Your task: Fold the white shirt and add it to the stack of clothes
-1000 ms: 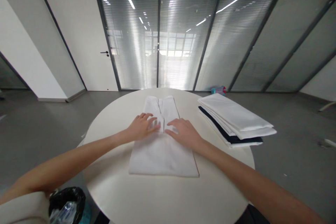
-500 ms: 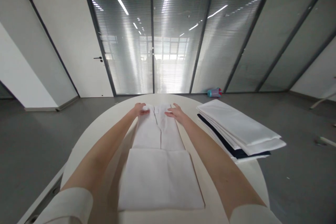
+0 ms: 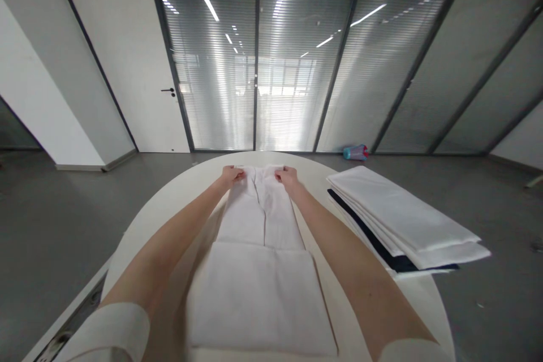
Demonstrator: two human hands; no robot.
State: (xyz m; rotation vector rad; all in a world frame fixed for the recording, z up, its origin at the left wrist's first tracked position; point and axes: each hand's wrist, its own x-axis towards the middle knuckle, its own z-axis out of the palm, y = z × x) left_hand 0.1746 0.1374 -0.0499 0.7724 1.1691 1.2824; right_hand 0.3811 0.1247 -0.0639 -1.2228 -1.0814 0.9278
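A person's left hand (image 3: 233, 175) and right hand (image 3: 287, 174), each grip closed on a far corner, hold a folded white cloth (image 3: 263, 294) lying lengthwise on a round table (image 3: 165, 203), beside a stack of folded fabrics (image 3: 403, 209)

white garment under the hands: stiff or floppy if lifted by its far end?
Probably floppy: the white garment shows soft wrinkles. Its near part would likely sag, since the left hand and right hand hold only the far corners. The folded-over panel may fall open; no fastening shows.
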